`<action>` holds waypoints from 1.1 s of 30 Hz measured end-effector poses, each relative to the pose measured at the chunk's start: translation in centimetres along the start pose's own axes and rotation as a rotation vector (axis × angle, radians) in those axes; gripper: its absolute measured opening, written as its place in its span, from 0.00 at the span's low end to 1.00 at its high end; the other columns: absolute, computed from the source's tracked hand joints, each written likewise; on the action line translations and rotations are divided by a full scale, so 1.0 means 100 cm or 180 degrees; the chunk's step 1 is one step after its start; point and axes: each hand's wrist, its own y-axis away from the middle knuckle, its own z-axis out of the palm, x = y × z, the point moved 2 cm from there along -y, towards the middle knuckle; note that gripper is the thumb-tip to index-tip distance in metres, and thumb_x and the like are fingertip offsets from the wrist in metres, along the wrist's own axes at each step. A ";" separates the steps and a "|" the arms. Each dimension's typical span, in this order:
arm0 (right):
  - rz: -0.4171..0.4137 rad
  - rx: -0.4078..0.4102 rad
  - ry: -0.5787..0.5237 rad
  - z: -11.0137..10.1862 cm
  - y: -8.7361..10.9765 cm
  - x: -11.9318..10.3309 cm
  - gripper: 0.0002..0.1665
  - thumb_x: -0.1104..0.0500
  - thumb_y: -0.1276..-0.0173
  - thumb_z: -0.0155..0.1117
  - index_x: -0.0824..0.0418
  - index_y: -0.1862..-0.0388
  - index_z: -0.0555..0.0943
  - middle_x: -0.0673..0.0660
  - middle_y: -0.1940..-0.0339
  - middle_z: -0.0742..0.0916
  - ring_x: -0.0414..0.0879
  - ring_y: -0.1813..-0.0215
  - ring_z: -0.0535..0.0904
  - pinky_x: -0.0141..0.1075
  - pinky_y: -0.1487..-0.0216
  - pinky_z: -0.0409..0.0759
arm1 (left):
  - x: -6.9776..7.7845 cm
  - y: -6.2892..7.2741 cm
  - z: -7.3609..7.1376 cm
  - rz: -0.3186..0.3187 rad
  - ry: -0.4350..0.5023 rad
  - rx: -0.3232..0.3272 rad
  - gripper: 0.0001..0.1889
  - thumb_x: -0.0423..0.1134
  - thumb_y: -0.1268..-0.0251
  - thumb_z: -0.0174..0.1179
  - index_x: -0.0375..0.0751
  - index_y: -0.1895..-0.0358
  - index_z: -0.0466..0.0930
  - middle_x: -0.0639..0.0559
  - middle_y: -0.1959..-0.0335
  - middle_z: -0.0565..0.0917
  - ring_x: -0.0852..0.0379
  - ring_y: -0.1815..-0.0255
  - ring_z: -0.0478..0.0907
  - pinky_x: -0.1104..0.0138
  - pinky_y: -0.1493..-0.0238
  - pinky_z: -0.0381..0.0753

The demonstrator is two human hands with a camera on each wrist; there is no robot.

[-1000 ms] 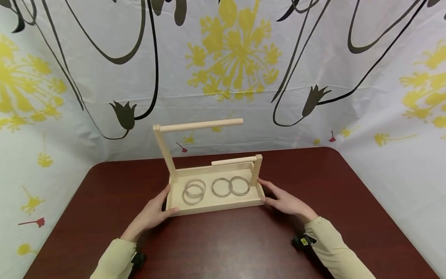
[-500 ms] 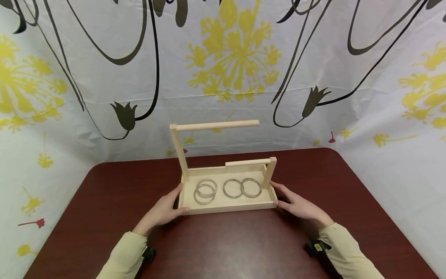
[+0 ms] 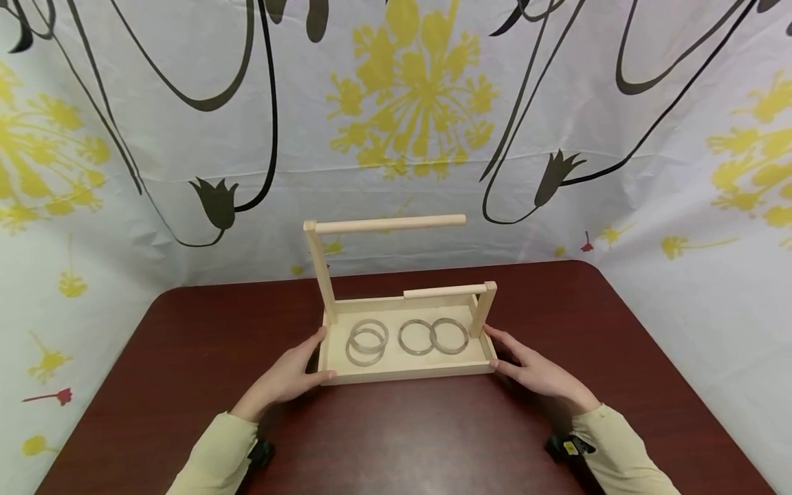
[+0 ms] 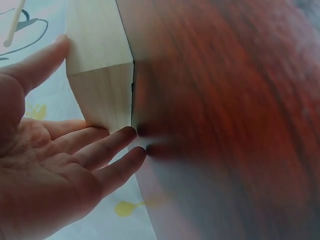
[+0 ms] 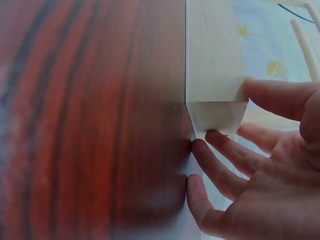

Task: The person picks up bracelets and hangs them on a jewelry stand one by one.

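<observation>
A pale wooden tray (image 3: pixel 408 375) stands on the table in the head view. A tall post (image 3: pixel 320 268) at its left end carries a long rod (image 3: pixel 390 224); a short post (image 3: pixel 483 311) at the right end carries a shorter rod (image 3: pixel 445 292). Inside lie several clear rings in two overlapping pairs, one ring (image 3: pixel 386 337) left and another (image 3: pixel 467 337) right. My left hand (image 3: pixel 287 371) holds the tray's left end, thumb at the front corner, fingers against the end wall. My right hand (image 3: pixel 538 371) holds the right end likewise. Both wrist views show fingertips at the end walls.
The dark red-brown table (image 3: pixel 396 440) has rounded far corners. Behind and beside it hangs a white sheet (image 3: pixel 433 192) printed with yellow and dark flowers. Dark devices sit at both wrists, the right device (image 3: pixel 566 447) bearing a yellow mark.
Both hands have moved the tray to the right and turned it slightly, mostly in the first half second. Since then it has barely shifted. The rings keep their places inside.
</observation>
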 end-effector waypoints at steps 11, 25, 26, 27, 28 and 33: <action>-0.0108 0.0212 0.0344 0.007 0.001 -0.012 0.37 0.53 0.27 0.59 0.63 0.25 0.60 0.65 0.29 0.68 0.61 0.31 0.64 0.58 0.40 0.67 | -0.007 0.015 -0.010 0.0004 0.0031 -0.0061 0.45 0.48 0.38 0.66 0.27 0.26 0.51 0.30 0.29 0.59 0.35 0.30 0.58 0.44 0.37 0.63; -0.0342 0.1478 0.0876 0.009 0.009 -0.036 0.18 0.69 0.38 0.65 0.65 0.47 0.80 0.53 0.58 0.86 0.49 0.54 0.82 0.48 0.56 0.77 | -0.012 0.011 -0.001 0.0008 0.0206 -0.0083 0.45 0.49 0.37 0.66 0.30 0.25 0.51 0.34 0.28 0.59 0.38 0.29 0.57 0.45 0.36 0.61; -0.0419 0.1549 0.0891 0.010 0.008 -0.040 0.17 0.70 0.39 0.65 0.65 0.49 0.81 0.52 0.60 0.86 0.48 0.56 0.82 0.47 0.57 0.77 | -0.013 0.011 -0.002 0.0017 0.0216 -0.0048 0.45 0.49 0.37 0.66 0.31 0.26 0.52 0.34 0.28 0.60 0.38 0.30 0.58 0.45 0.36 0.62; -0.0503 0.1594 0.0886 0.012 0.006 -0.042 0.17 0.71 0.40 0.65 0.64 0.51 0.82 0.51 0.61 0.86 0.46 0.57 0.82 0.45 0.58 0.77 | -0.013 0.011 -0.003 0.0030 0.0224 -0.0004 0.44 0.49 0.37 0.65 0.31 0.26 0.53 0.34 0.29 0.61 0.37 0.30 0.59 0.44 0.37 0.63; -0.0576 0.1611 0.0871 0.014 0.004 -0.045 0.16 0.72 0.40 0.65 0.64 0.52 0.82 0.50 0.62 0.86 0.45 0.58 0.82 0.44 0.59 0.77 | -0.013 0.010 -0.003 0.0048 0.0230 0.0047 0.44 0.50 0.37 0.65 0.31 0.26 0.54 0.33 0.30 0.62 0.37 0.30 0.60 0.44 0.37 0.63; -0.0827 0.1332 0.0611 0.029 -0.010 -0.052 0.15 0.72 0.39 0.65 0.65 0.52 0.82 0.53 0.60 0.86 0.42 0.60 0.82 0.40 0.62 0.80 | -0.014 0.004 -0.002 0.0117 0.0176 0.0187 0.43 0.51 0.35 0.63 0.28 0.27 0.54 0.31 0.30 0.62 0.35 0.31 0.59 0.42 0.37 0.62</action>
